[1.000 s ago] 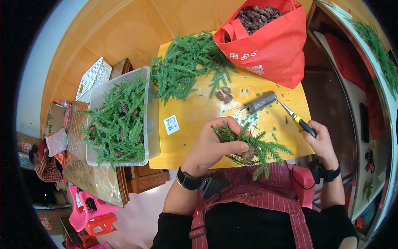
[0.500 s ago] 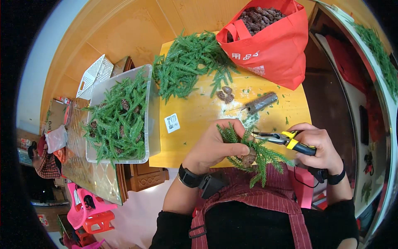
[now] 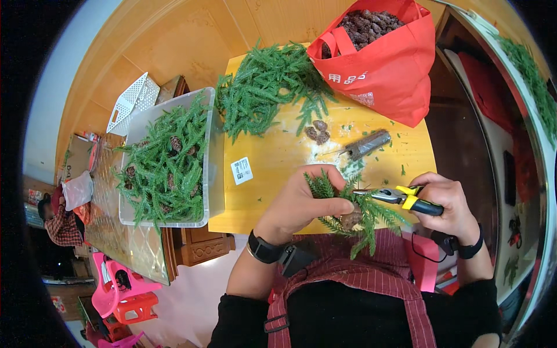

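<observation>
My left hand [image 3: 296,203] pinches a green artificial pine sprig [image 3: 370,232] between thumb and fingers. A brown pine cone [image 3: 351,219] sits among its needles, beside my thumb tip. My right hand [image 3: 449,200] is wrapped round the black and yellow handles of a pair of pliers [image 3: 413,202]. The narrow metal jaws reach into the needles just above the cone. Whatever lies between their tips is hidden by the greenery. Both hands are over the near edge of the yellow table [image 3: 267,203].
A clear plastic bin [image 3: 213,174] of sprigs with cones stands left. Loose sprigs [image 3: 261,87] are heaped at the back, beside a red bag [image 3: 389,75] of pine cones. A dark wrapped bundle [image 3: 368,145] and several loose cones [image 3: 317,133] lie mid-table. Another person [image 3: 61,223] is far left.
The plier jaws have dipped slightly against the sprig, while both hands keep their grip. At far left, the other person has shifted and shows more. The whole view has moved a little.
</observation>
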### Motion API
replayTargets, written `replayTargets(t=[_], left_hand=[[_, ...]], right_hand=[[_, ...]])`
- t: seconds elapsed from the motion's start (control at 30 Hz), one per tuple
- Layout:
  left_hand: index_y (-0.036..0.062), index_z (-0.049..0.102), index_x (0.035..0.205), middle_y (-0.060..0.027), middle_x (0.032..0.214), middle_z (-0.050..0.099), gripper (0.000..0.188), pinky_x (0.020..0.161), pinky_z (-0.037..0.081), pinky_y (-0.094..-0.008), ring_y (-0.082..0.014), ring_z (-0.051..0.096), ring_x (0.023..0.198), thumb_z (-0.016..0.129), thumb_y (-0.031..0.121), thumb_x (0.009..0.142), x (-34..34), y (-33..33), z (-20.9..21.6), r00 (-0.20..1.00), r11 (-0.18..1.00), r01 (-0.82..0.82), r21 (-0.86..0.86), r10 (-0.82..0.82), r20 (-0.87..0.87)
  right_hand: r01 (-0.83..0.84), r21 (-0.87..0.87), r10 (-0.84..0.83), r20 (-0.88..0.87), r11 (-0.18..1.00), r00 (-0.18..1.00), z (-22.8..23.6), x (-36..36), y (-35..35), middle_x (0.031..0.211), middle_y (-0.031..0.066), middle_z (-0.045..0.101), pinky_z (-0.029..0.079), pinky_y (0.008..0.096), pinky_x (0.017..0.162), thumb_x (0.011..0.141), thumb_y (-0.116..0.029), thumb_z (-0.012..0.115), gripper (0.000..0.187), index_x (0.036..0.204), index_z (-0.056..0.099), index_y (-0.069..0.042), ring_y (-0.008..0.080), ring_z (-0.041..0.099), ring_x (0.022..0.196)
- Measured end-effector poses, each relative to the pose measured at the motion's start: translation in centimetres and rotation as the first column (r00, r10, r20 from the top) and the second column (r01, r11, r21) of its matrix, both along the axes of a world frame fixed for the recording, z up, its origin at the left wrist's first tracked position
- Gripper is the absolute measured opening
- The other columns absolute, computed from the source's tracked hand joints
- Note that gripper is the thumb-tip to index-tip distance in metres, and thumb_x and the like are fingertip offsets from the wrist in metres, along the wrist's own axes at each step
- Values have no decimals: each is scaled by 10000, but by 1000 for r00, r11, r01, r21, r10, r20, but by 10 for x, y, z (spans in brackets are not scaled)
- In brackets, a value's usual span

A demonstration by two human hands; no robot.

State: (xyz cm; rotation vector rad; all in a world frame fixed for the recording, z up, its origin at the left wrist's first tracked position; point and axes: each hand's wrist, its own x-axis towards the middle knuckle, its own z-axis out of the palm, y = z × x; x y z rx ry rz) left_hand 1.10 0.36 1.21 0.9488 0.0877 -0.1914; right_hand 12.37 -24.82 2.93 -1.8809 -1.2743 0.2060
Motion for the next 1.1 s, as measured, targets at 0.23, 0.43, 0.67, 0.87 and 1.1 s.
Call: replayTargets(t=[0.23, 0.43, 0.67, 0.87, 1.1], left_hand=[[14, 575, 807, -80, 836, 630, 184, 653, 489, -248, -136, 607, 748, 704, -21, 681, 1, -18, 17, 921, 660, -382, 647, 215, 325], [4, 606, 831, -111, 851, 647, 189, 697, 491, -263, -172, 625, 790, 718, 13, 678, 1, -27, 11, 681, -36, -732, 681, -8, 732], [-10, 593, 822, -109, 866, 637, 215, 723, 490, -271, -158, 607, 816, 724, -32, 654, 1, -12, 13, 877, 583, -467, 665, 205, 435], [15, 594, 793, -63, 843, 632, 174, 701, 475, -237, -102, 584, 773, 725, 8, 680, -2, -3, 10, 934, 802, -333, 495, 208, 291], [36, 537, 794, -83, 875, 607, 277, 760, 472, -300, -174, 582, 852, 697, -103, 617, -2, 5, 2, 994, 969, -107, 224, 97, 57]], right_hand=[[70, -44, -67, 68, 997, 995, -1, -8, 1, 553, 103, 514, 477, 327, 622, 646, -31, 624, 132, 600, 501, -9, 279, 605, 696], [233, -167, -240, -20, 958, 971, 14, -25, 9, 644, 135, 527, 440, 289, 558, 650, -1, 605, 142, 607, 471, 9, 270, 570, 618], [14, -154, -52, -246, 988, 968, 24, -9, -3, 678, 111, 546, 435, 319, 696, 654, -117, 626, 148, 700, 555, 4, 263, 576, 739], [-25, -216, -37, -277, 976, 960, 33, 1, -7, 639, 99, 529, 416, 365, 812, 622, -171, 640, 215, 694, 554, 13, 302, 559, 846], [-139, -139, 107, -212, 980, 971, 20, 13, -3, 701, 102, 580, 409, 390, 839, 609, -162, 628, 191, 647, 533, 0, 320, 550, 894]])
